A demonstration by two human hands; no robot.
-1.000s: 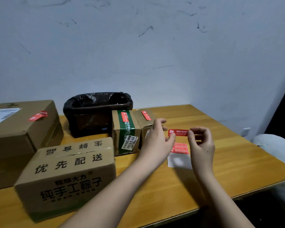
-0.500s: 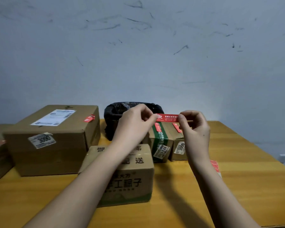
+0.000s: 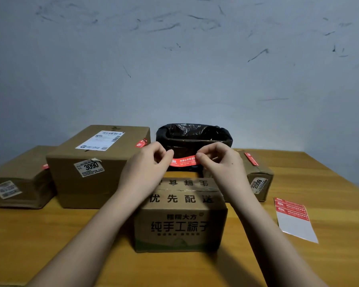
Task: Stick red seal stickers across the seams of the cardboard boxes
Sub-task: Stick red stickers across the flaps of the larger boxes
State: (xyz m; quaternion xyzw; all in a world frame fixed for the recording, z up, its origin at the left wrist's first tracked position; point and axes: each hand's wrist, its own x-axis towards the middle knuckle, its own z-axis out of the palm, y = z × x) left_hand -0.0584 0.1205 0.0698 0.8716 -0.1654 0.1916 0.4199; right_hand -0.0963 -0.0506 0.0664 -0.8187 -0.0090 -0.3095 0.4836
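Desk (image 3: 330, 264): wooden, orange-brown, planked surface. Bin (image 3: 195, 137): lined with a glossy black plastic bag, mouth open, standing at the desk's back edge against the wall. Wall (image 3: 174, 59): pale grey-blue, marked with dark scuffs.

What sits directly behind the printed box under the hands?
Behind the printed box stands a bin lined with a black bag. Its lower front is hidden by the box, both hands and the red sticker; its contents cannot be seen.

Red seal sticker above a printed box

A red rectangular paper seal sticker (image 3: 184, 161) stretches level at frame centre, above the brown printed cardboard box (image 3: 180, 220) with its top seam bare.
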